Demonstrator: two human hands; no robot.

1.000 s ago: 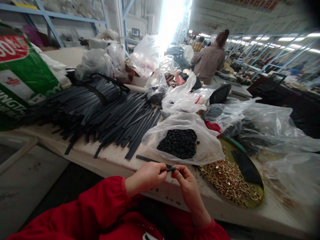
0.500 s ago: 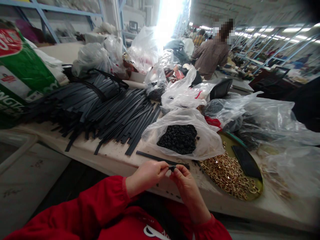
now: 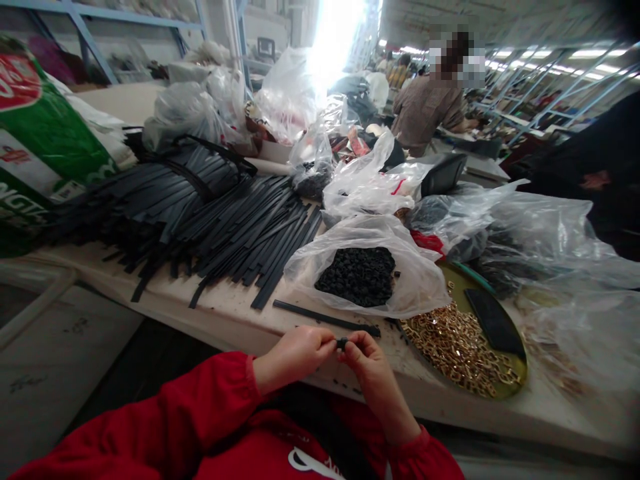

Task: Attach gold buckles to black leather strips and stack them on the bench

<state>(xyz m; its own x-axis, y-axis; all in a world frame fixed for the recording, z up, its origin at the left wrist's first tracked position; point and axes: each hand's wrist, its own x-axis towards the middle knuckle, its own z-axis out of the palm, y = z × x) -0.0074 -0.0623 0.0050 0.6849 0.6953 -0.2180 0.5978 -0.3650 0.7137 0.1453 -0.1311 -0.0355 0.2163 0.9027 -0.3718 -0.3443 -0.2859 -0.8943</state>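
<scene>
Just over the table's front edge, my left hand (image 3: 299, 351) and my right hand (image 3: 369, 368) meet, both closed in a pinch. Between their fingertips is a small black piece (image 3: 342, 343), possibly a belt loop; fingers cover part of it. Right behind the hands a single black strap (image 3: 325, 319) lies on the table. Beyond that strap, an open clear plastic bag (image 3: 425, 293) holds a heap of small black pieces (image 3: 356, 277). To the right of my hands, a round yellowish tray (image 3: 517, 377) carries many gold-coloured metal buckles (image 3: 457, 347).
Many black straps (image 3: 240, 233) lie piled on the table at left, beside a green printed sack (image 3: 55, 143). Clear plastic bags (image 3: 540, 227) crowd the back and right. A dark flat piece (image 3: 493, 320) rests on the tray. Another person (image 3: 425, 110) stands farther back.
The small black piece has turned slightly between my fingertips, and both hands have shifted a little. At the right, a dark-clothed person's hand has come into view.
</scene>
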